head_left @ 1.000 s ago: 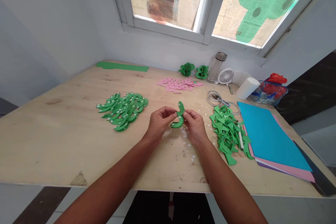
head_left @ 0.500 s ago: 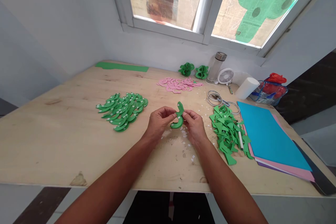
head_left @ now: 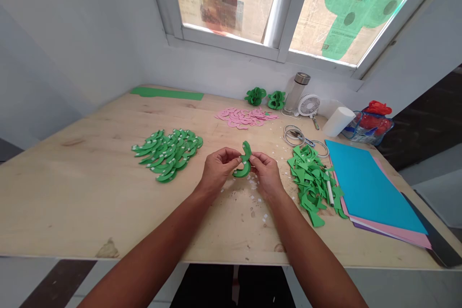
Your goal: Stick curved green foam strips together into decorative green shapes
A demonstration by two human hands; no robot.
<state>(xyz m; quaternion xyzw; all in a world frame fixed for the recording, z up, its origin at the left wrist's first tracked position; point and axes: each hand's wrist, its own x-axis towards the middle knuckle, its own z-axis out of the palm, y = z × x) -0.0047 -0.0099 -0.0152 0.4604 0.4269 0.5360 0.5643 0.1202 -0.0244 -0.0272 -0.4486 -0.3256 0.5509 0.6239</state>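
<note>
A curved green paper piece (head_left: 246, 167) is pinched narrowly between the fingers of the left hand (head_left: 215, 169) and right hand (head_left: 266, 173), above the worktop (head_left: 90, 192); its thin middle could be creased by uneven pulling.

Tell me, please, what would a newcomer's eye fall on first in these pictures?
Probably the bright blue sheet on the right of the table, beside a heap of green scraps. Next, the curved green piece held between the left hand and right hand, with overlapping green cutouts to its left.
</note>
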